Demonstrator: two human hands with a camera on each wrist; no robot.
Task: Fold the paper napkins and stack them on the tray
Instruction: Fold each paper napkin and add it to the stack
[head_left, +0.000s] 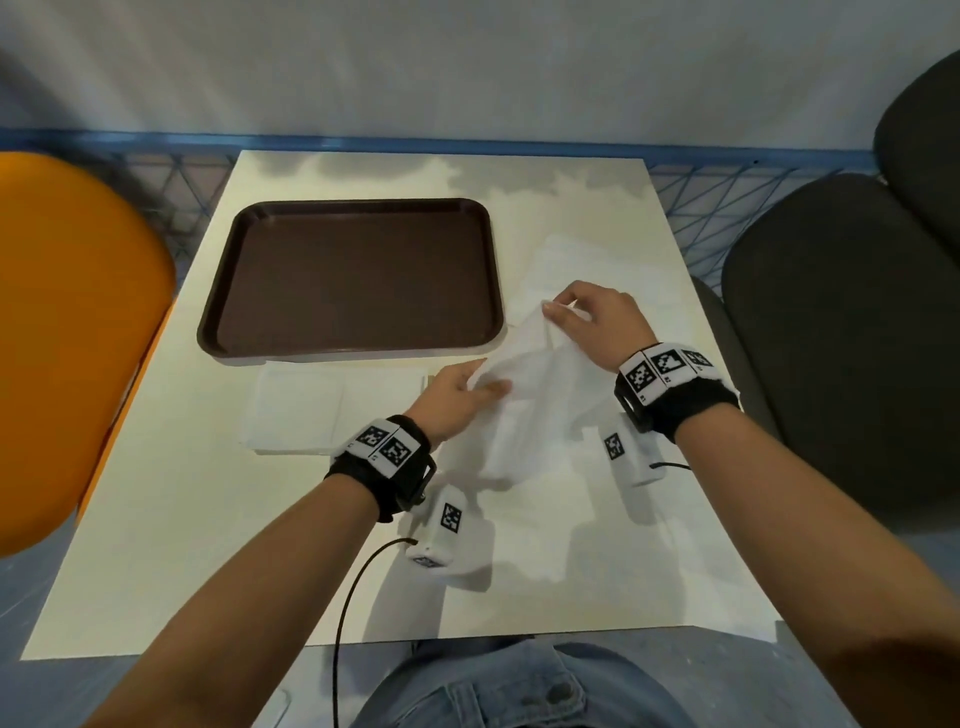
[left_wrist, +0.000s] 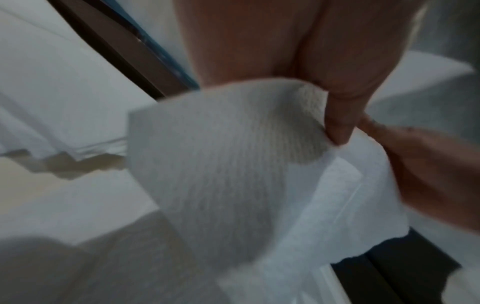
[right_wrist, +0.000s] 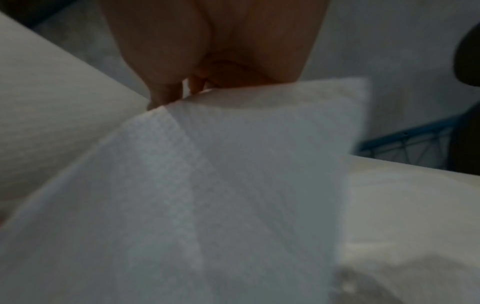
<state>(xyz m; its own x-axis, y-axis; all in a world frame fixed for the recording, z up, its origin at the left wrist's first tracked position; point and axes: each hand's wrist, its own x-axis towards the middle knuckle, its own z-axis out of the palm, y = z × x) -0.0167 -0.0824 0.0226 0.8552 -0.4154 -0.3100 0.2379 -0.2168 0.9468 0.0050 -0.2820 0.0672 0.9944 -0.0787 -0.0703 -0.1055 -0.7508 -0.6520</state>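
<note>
Both hands hold one white napkin (head_left: 524, 395) above the bench (head_left: 156, 519): left hand (head_left: 457, 395) pinches its lower edge, right hand (head_left: 597, 322) its top corner. Wrist views show embossed texture; head view doesn't. Brown tray (head_left: 353, 205) at 11 o'clock, napkin stack (head_left: 311, 410) below it, blocked by nothing.

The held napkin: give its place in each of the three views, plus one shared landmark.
Head: the held napkin hangs right of centre, pinched by the left hand and the right hand.
Left wrist: fills the centre and lower right.
Right wrist: fills the lower half.
Shared landmark: the blue lattice; in the left wrist view only a blurred blue strip.
</note>
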